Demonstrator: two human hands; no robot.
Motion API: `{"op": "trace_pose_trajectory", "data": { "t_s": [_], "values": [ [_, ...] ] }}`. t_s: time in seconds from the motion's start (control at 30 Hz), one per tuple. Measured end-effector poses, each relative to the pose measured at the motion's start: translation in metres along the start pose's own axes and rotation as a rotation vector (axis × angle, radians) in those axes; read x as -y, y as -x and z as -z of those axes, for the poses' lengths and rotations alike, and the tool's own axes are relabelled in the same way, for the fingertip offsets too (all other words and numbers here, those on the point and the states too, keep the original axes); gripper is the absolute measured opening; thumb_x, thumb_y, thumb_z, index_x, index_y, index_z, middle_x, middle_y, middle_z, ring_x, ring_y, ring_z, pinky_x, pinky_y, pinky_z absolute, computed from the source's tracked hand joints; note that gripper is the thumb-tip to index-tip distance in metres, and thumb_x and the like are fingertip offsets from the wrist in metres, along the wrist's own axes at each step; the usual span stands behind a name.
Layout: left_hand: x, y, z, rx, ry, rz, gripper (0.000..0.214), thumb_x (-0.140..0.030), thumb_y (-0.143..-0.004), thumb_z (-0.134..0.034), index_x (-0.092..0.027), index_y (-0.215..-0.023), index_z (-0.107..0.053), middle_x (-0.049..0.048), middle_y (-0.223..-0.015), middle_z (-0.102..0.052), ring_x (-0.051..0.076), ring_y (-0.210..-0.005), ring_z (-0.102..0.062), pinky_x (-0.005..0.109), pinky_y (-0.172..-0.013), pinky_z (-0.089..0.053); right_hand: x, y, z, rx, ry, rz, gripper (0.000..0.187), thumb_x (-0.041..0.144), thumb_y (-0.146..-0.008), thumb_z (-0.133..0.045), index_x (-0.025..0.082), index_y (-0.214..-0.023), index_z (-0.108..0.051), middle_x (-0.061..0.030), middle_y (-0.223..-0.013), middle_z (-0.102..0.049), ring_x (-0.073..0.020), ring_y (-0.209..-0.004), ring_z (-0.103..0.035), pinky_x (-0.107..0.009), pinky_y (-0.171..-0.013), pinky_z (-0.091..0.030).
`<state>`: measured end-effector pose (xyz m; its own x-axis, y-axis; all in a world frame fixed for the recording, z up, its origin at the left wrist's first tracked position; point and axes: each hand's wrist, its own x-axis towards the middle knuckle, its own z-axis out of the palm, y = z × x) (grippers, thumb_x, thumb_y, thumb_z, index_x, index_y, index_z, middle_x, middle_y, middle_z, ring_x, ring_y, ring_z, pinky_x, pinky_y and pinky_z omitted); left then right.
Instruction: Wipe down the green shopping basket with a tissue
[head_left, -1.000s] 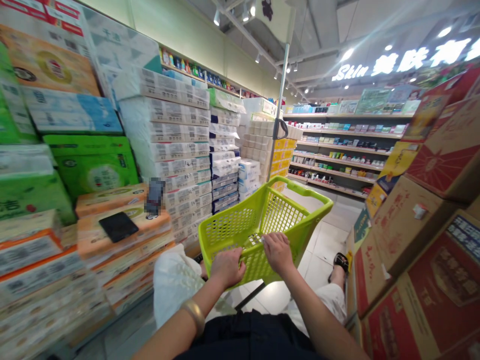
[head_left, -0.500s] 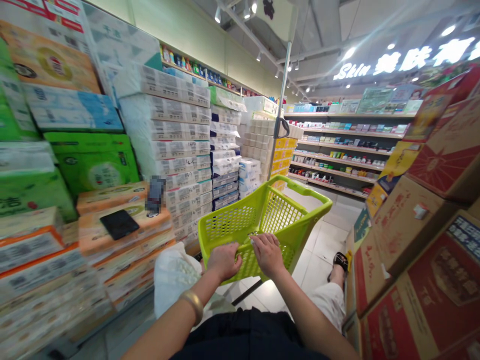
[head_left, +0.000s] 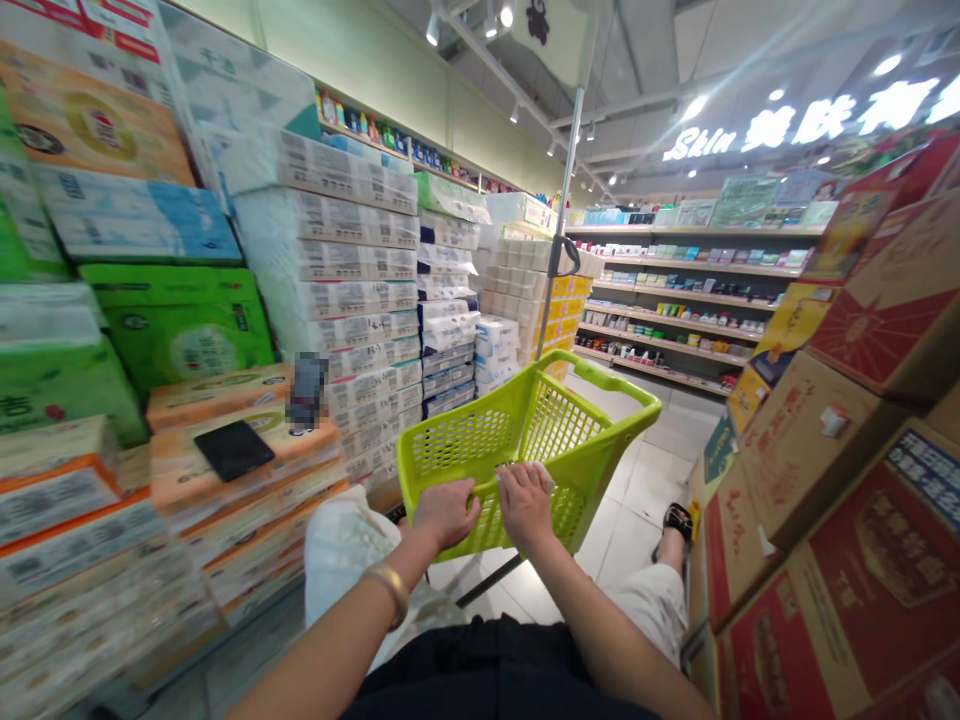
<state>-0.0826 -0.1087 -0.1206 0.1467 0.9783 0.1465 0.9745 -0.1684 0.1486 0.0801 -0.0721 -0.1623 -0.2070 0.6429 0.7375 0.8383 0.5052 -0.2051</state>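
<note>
A lime-green plastic shopping basket (head_left: 465,445) stands on the floor in front of me, tilted, with a metal pole handle rising from its far side. My left hand (head_left: 446,512) grips the basket's near rim, fingers curled over it; a gold bangle is on that wrist. My right hand (head_left: 526,503) rests on the same rim just to the right, fingers bent over the edge. The basket looks empty inside. My legs in white trousers and a black sandal (head_left: 681,522) show below.
Stacked tissue and paper packs (head_left: 337,270) fill the left side; a black phone-like slab (head_left: 234,449) lies on an orange pack. Red and brown cartons (head_left: 847,480) are piled on the right. Shelves of small goods (head_left: 675,320) line the back of the tiled aisle.
The basket has come a little closer and to the left. Both hands shifted left along its near rim, and the right hand moved from the mesh wall to the edge.
</note>
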Motion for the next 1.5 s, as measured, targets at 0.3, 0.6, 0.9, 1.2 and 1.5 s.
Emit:
{"op": "trace_pose_trajectory", "data": {
  "t_s": [0.3,0.6,0.9,1.2,1.5],
  "values": [
    [-0.001,-0.003,-0.004,0.009,0.008,-0.012,0.028,-0.038,-0.091,-0.037,-0.025,-0.099,-0.061,0.0052,-0.101,-0.07,0.021,-0.091,-0.064,0.032,-0.078,-0.044,-0.053,-0.013,0.031,0.049,0.067,0.057,0.025,0.024,-0.096,-0.042,0.025,-0.107,-0.065,-0.0033,-0.096,-0.066,-0.0184,-0.099,-0.052,-0.033,-0.1,-0.028],
    [-0.008,-0.004,-0.011,-0.012,-0.014,-0.067,0.028,-0.038,-0.09,-0.037,-0.023,-0.1,-0.059,0.0056,-0.1,-0.07,0.022,-0.09,-0.065,0.032,-0.075,-0.045,-0.033,-0.005,0.011,-0.06,0.08,-0.115,0.022,0.019,-0.091,-0.046,0.023,-0.1,-0.066,-0.0048,-0.094,-0.064,-0.0205,-0.1,-0.05,-0.038,-0.107,-0.022],
    [-0.001,-0.003,-0.009,-0.025,-0.003,-0.069,0.027,-0.036,-0.089,-0.04,-0.023,-0.099,-0.061,0.0059,-0.1,-0.071,0.022,-0.09,-0.065,0.032,-0.076,-0.044,-0.024,-0.002,0.02,0.043,0.049,0.103,0.022,0.025,-0.095,-0.046,0.026,-0.105,-0.065,-0.0021,-0.092,-0.065,-0.0171,-0.094,-0.051,-0.031,-0.097,-0.029],
    [-0.004,-0.003,-0.011,-0.033,-0.001,-0.076,0.027,-0.036,-0.089,-0.04,-0.023,-0.103,-0.06,0.0059,-0.1,-0.071,0.023,-0.09,-0.065,0.033,-0.075,-0.044,-0.038,-0.004,0.02,-0.051,0.095,-0.108,0.023,0.02,-0.091,-0.047,0.025,-0.103,-0.066,-0.0046,-0.096,-0.064,-0.0211,-0.103,-0.05,-0.039,-0.106,-0.022],
    [0.007,-0.001,-0.009,-0.071,0.002,-0.087,0.026,-0.035,-0.088,-0.041,-0.024,-0.098,-0.062,0.0048,-0.095,-0.071,0.022,-0.087,-0.066,0.031,-0.073,-0.044,-0.024,0.001,0.022,0.019,0.002,0.06,0.022,0.024,-0.094,-0.046,0.027,-0.105,-0.065,-0.0022,-0.094,-0.066,-0.0179,-0.098,-0.051,-0.033,-0.1,-0.028]
  ]
}}
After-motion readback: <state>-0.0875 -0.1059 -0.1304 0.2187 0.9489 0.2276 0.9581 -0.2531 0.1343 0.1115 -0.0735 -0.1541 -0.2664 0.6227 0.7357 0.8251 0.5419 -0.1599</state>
